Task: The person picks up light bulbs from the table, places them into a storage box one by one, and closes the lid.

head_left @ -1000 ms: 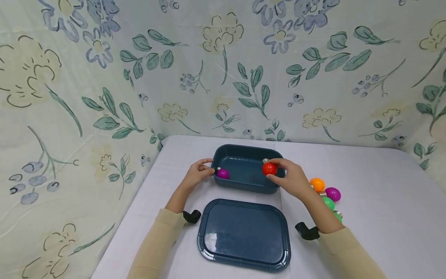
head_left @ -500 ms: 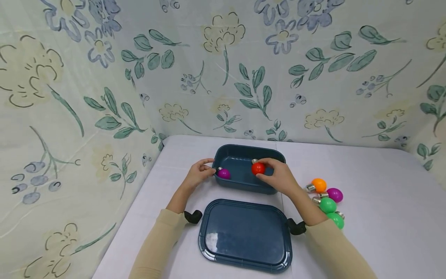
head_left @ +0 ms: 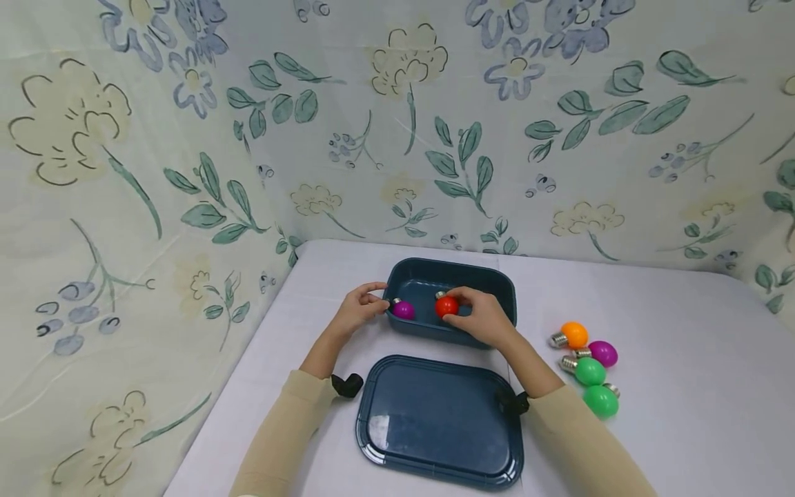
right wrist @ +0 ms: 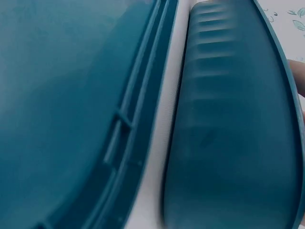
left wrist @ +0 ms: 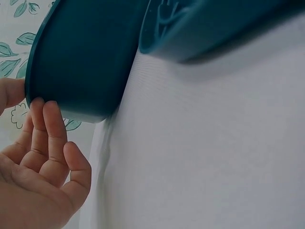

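A dark blue plastic box [head_left: 422, 276] stands on the white-covered table. My left hand [head_left: 355, 316] grips its left end, thumb at the rim and fingertips against the outer wall, as the left wrist view shows of the hand [left wrist: 45, 174]. Just inside that end lies a purple light bulb [head_left: 404, 310]. My right hand [head_left: 483, 319] reaches over the front rim and pinches a red light bulb [head_left: 446, 306] between thumb and fingers, low within the box, its metal base tilted up and left. The right wrist view has mostly the box's outer wall [right wrist: 233, 133]; the bulb is hidden there.
A matching blue lid [head_left: 441, 421] lies flat in front of the box, beneath my right wrist. To the right rest an orange bulb [head_left: 575, 335], a purple bulb [head_left: 604, 353], a green bulb [head_left: 590, 371] and another green bulb [head_left: 601, 402]. A floral cloth [head_left: 397, 138] hangs behind.
My right hand has carried the red bulb leftward and slightly down inside the box, toward the purple one. The left hand keeps its grip on the box's end.
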### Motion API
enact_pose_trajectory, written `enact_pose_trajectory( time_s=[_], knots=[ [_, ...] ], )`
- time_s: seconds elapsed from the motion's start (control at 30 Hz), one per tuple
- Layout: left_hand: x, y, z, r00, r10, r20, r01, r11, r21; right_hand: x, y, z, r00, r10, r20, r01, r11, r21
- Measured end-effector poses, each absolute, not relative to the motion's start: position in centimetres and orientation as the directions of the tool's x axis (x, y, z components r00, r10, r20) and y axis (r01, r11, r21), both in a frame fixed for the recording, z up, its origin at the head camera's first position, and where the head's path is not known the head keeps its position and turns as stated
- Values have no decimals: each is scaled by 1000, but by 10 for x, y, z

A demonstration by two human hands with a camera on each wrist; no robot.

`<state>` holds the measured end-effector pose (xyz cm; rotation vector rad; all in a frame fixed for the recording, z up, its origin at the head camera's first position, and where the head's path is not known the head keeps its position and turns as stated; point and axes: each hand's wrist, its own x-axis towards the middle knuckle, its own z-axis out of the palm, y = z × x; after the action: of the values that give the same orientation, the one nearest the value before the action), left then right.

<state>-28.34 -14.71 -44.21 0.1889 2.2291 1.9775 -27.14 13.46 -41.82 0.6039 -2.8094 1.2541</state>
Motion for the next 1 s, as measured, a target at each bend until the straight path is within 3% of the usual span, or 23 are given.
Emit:
enact_pose_trajectory(
  time_s=[0.63,1.0],
  knots=[
    [-283,-148,-444,-976,214,-35,-10,118,993,-305,100,-434,-911,-409,61,-309,578,-755],
    [-285,-146,-457,-987,158,5,23,113,993,-315,85,-433,-905,-425,29,-310,608,-731]
  ],
)
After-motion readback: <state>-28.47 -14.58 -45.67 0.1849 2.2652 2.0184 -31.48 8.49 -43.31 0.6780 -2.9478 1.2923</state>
